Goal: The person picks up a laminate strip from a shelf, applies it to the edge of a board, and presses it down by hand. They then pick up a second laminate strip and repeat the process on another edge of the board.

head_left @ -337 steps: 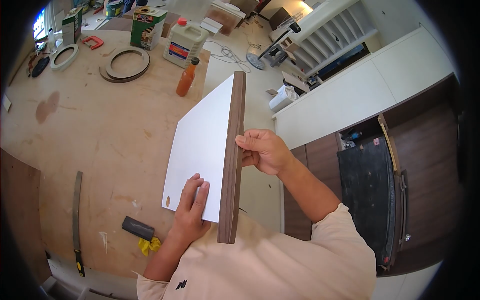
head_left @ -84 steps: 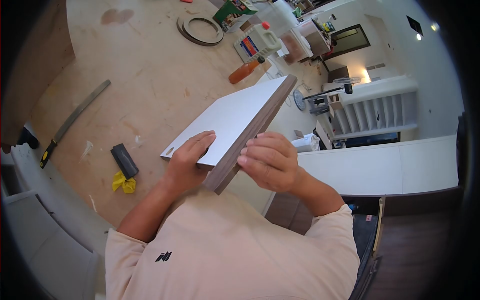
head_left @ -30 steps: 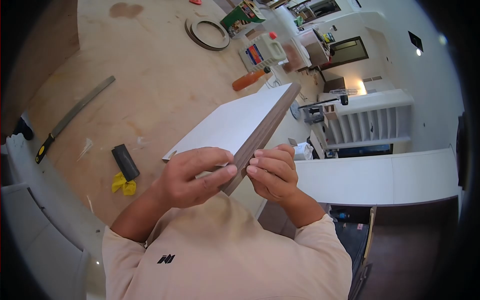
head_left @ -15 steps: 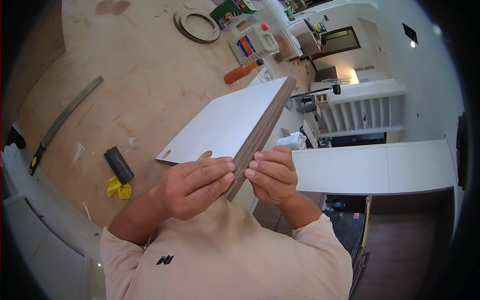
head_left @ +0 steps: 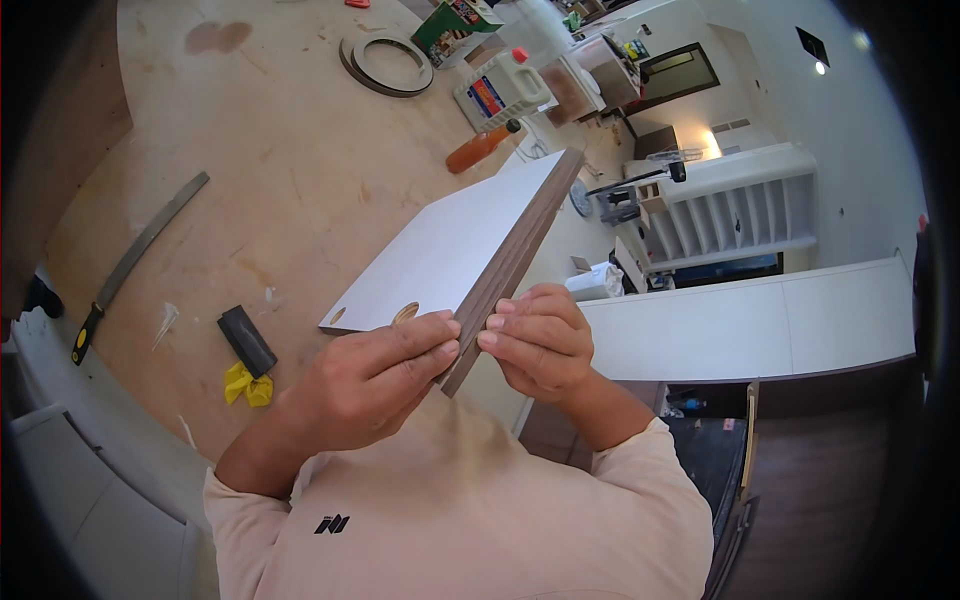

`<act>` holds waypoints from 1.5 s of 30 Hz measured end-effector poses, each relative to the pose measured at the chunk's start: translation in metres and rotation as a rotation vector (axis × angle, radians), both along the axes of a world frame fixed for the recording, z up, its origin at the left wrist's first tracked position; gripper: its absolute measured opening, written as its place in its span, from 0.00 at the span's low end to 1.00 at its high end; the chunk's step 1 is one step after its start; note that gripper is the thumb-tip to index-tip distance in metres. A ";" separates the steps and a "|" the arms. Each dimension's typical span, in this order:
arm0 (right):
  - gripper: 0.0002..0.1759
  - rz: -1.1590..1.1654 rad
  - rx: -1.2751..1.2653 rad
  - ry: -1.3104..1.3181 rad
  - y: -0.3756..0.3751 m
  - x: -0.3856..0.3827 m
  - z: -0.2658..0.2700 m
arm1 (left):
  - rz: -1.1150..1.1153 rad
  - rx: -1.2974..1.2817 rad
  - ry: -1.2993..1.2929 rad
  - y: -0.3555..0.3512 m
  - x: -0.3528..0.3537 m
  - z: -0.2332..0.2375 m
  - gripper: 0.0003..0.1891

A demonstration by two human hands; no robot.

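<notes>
A white panel with a brown wood-grain edge stands tilted in front of me, with two round cut-outs near its lower left side. My left hand rests on the white face, its fingertips pressed against the near end by the edge. On the other side, my right hand has its fingers bent together, fingertips touching the brown edge. Both hands hold the panel between them. Left of my left hand lie a dark block and a crumpled yellow cloth on the table.
The wooden table carries a long file with a black-yellow handle at left. Towards the back are rolls of edge strip, a white jug, an orange bottle and a green box. White cabinets stand at right.
Both hands have shifted slightly left along with the near end of the panel. The view has turned a little, so the table items sit slightly differently.
</notes>
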State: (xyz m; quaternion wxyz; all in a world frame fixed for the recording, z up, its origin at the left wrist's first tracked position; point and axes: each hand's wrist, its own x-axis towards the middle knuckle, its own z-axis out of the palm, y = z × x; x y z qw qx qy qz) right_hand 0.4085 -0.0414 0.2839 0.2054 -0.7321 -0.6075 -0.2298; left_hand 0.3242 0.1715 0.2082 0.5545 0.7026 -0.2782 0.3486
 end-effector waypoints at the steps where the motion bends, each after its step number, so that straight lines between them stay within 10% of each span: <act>1: 0.15 0.002 -0.002 -0.002 -0.001 0.001 0.001 | 0.008 0.017 -0.011 0.000 0.000 0.000 0.13; 45: 0.17 -0.010 0.048 -0.010 0.004 0.012 -0.002 | 0.111 -0.052 0.048 -0.020 -0.003 -0.007 0.26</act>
